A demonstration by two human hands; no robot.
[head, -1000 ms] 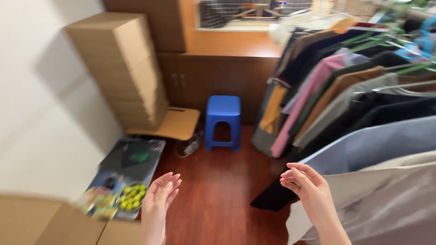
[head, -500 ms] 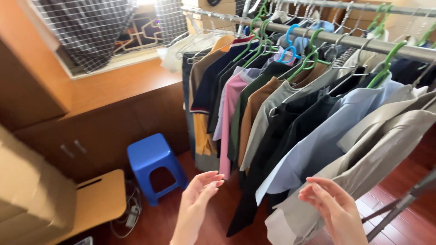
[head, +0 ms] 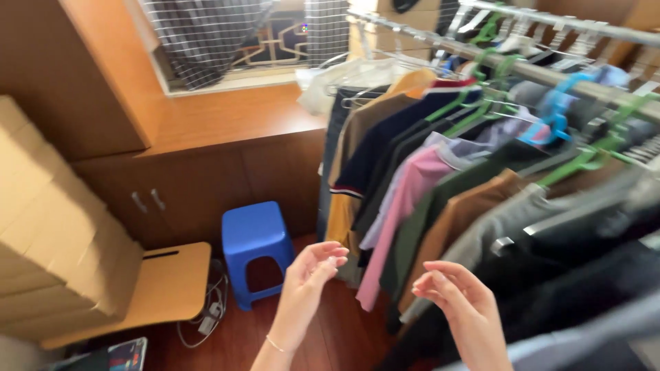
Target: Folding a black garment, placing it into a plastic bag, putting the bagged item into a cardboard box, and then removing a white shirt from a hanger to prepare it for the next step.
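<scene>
My left hand [head: 311, 273] is raised in front of me, palm up, fingers loosely spread and holding nothing. My right hand [head: 456, 297] hovers beside it, fingers apart and empty, close to the hanging clothes. A metal rail [head: 543, 71] runs from the upper middle to the right, crowded with shirts on green and blue hangers [head: 550, 117]. A pink shirt [head: 402, 206] and a brown shirt [head: 467, 220] hang nearest my hands. Neither hand touches any garment.
A blue plastic stool [head: 256, 242] stands on the wooden floor under the cabinet [head: 206, 185]. Stacked cardboard boxes [head: 48, 233] fill the left side next to a flat wooden board [head: 168, 285] with cables. A barred window [head: 227, 34] is above the ledge.
The view has swung from the floor and boxes up toward the rail, then slightly left. Both hands stayed raised and empty, moving closer to the hanging shirts.
</scene>
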